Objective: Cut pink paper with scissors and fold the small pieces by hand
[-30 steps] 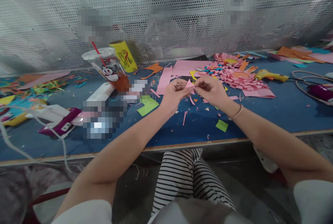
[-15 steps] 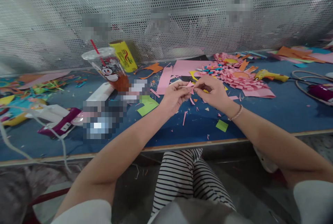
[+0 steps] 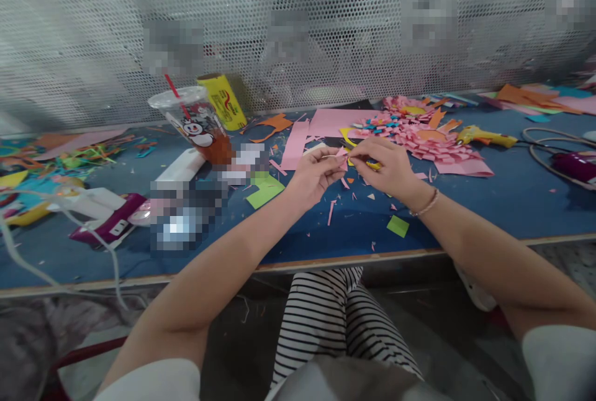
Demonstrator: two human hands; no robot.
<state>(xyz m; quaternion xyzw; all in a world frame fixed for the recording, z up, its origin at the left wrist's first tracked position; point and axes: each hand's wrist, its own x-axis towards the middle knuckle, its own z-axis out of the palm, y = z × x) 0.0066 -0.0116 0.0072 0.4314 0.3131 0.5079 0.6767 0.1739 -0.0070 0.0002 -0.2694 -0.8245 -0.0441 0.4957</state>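
Over the blue table, my left hand (image 3: 316,174) pinches a small folded piece of pink paper (image 3: 341,156) between thumb and fingers. My right hand (image 3: 384,162) is closed at the right edge of that piece, thumb and forefinger together against it. Behind the hands lie sheets of pink paper (image 3: 328,121) and a yellow-handled tool (image 3: 347,135), partly hidden by my right hand. To the right are pink fringed paper flowers (image 3: 431,140) and a yellow glue gun (image 3: 487,135). Small pink scraps are scattered under my hands.
A tilted plastic drink cup (image 3: 198,125) with a red straw and a yellow tube (image 3: 223,102) stand at the back left. Purple power strips (image 3: 109,221) with cables lie at both sides. Green paper (image 3: 264,190) lies by my left forearm. A perforated metal panel (image 3: 326,28) rises behind.
My right hand has shifted slightly right, its fingertips still at the pink piece. My left hand stays nearly in place, holding it.
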